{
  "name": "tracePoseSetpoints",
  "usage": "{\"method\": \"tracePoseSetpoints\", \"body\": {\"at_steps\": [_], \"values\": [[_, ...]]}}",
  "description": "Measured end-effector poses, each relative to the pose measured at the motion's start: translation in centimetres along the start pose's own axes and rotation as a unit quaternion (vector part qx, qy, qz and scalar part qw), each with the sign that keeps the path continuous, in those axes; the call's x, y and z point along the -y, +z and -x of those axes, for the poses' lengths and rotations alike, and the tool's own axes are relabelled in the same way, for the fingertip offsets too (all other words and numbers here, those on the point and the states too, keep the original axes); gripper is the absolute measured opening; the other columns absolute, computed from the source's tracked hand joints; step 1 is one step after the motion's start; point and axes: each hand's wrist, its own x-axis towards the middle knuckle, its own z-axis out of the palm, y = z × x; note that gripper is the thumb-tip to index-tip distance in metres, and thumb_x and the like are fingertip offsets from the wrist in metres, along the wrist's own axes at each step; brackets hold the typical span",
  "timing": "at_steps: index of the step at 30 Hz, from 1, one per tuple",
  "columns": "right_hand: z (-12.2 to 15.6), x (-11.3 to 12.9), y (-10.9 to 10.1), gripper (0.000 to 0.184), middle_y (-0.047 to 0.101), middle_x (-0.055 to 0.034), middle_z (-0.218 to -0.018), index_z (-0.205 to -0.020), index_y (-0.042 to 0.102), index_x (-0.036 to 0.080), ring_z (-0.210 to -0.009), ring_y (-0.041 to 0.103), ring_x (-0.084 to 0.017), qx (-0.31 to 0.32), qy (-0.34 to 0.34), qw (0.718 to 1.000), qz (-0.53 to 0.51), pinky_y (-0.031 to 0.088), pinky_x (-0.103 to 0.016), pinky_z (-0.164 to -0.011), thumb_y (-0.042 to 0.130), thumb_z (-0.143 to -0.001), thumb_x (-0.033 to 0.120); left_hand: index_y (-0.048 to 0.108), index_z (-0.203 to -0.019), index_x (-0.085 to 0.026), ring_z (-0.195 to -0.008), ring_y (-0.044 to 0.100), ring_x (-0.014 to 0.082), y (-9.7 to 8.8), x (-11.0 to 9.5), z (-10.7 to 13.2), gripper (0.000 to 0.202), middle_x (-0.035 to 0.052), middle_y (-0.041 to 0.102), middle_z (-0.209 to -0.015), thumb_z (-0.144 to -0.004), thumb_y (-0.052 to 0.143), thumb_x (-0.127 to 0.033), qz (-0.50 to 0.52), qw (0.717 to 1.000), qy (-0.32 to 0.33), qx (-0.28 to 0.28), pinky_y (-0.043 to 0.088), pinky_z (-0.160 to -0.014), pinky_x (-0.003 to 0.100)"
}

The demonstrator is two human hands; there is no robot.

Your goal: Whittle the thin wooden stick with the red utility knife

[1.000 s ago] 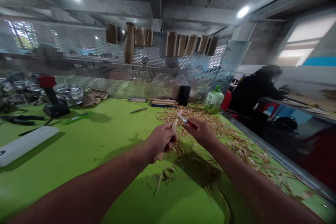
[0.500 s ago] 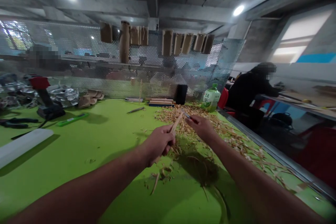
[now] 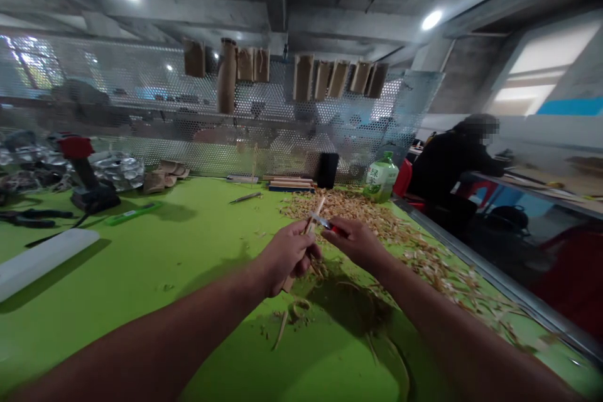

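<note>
As I look down over my green table [image 3: 94, 289], a perforated screen [image 3: 141, 138] spans the upper part of the frame and a person [image 3: 452, 163] works at the far right. Shavings [image 3: 339, 213] lie heaped at center right and trail toward the lower right, so plenty of cutting is done. At center, my left hand [image 3: 287, 257] grips a thin stick [image 3: 313, 217], which runs up past my fist; my left fingers [image 3: 306, 251] curl tightly around it. Just beside it, my right hand [image 3: 358, 242] holds a red-handled knife [image 3: 325, 223], my right fingers [image 3: 336, 232] pinching its handle. How much of the stick is left to cut, I cannot tell.
</note>
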Motion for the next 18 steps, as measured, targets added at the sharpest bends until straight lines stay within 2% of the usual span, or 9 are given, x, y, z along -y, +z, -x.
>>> {"method": "tracePoseSetpoints", "body": {"at_steps": [3, 6, 10, 13, 16, 18], "values": [[0.2, 0.4, -0.1, 0.036, 0.046, 0.0039, -0.060, -0.066, 0.048, 0.019, -0.058, 0.044, -0.011, 0.027, -0.016, 0.999, 0.007, 0.028, -0.024, -0.054, 0.050, -0.089, 0.048, 0.052, -0.114, -0.017, -0.038, 0.037, 0.0015, -0.3, 0.1, -0.2, 0.025, -0.0015, 0.059, -0.072, -0.091, 0.046, -0.023, 0.015, 1.000, 0.011, 0.004, 0.025, -0.037, 0.014], [0.2, 0.7, -0.4, 0.036, 0.047, 0.0031, -0.061, -0.067, 0.050, 0.020, -0.058, 0.044, -0.012, -0.001, -0.009, 0.999, 0.034, 0.028, -0.024, -0.055, 0.050, -0.089, 0.049, 0.053, -0.111, -0.018, -0.038, 0.035, 0.0011, -0.5, 0.0, -0.3, 0.022, -0.0033, 0.056, -0.070, -0.090, 0.047, -0.024, 0.028, 0.999, 0.016, 0.022, 0.023, -0.037, 0.013], [-0.2, -0.3, -0.8, 0.037, 0.048, 0.0028, -0.061, -0.069, 0.051, 0.020, -0.057, 0.044, -0.012, -0.051, 0.018, 0.998, 0.041, 0.028, -0.025, -0.054, 0.049, -0.088, 0.052, 0.050, -0.126, -0.019, -0.038, 0.034, 0.0016, -0.2, -0.4, 0.4, 0.035, -0.0041, 0.053, -0.067, -0.091, 0.045, -0.020, 0.032, 0.999, 0.005, 0.033, 0.023, -0.037, 0.013], [-0.6, -2.5, -1.4, 0.043, 0.043, 0.0033, -0.056, -0.063, 0.047, 0.020, -0.053, 0.040, -0.012, -0.103, 0.086, 0.990, 0.033, 0.026, -0.025, -0.051, 0.047, -0.086, 0.056, 0.041, -0.139, -0.021, -0.039, 0.035, 0.0026, 0.2, -0.5, 1.0, 0.049, -0.0035, 0.055, -0.067, -0.091, 0.045, -0.018, 0.033, 0.998, 0.002, 0.060, 0.025, -0.037, 0.014], [-0.8, -4.1, -2.2, 0.046, 0.039, 0.0034, -0.052, -0.058, 0.042, 0.021, -0.050, 0.035, -0.012, -0.147, 0.139, 0.979, 0.026, 0.023, -0.026, -0.049, 0.046, -0.085, 0.058, 0.037, -0.144, -0.021, -0.039, 0.037, 0.0033, 0.5, -0.4, 1.2, 0.054, -0.0027, 0.057, -0.067, -0.090, 0.048, -0.020, 0.030, 0.995, 0.016, 0.091, 0.028, -0.037, 0.015], [-0.8, -4.1, -2.5, 0.045, 0.039, 0.0033, -0.053, -0.057, 0.039, 0.021, -0.051, 0.035, -0.012, -0.179, 0.134, 0.974, 0.034, 0.023, -0.026, -0.049, 0.046, -0.085, 0.056, 0.037, -0.143, -0.020, -0.039, 0.037, 0.0034, 0.4, -0.4, 1.0, 0.054, -0.0027, 0.056, -0.067, -0.090, 0.047, -0.020, 0.028, 0.997, 0.018, 0.073, 0.028, -0.037, 0.015]]}}
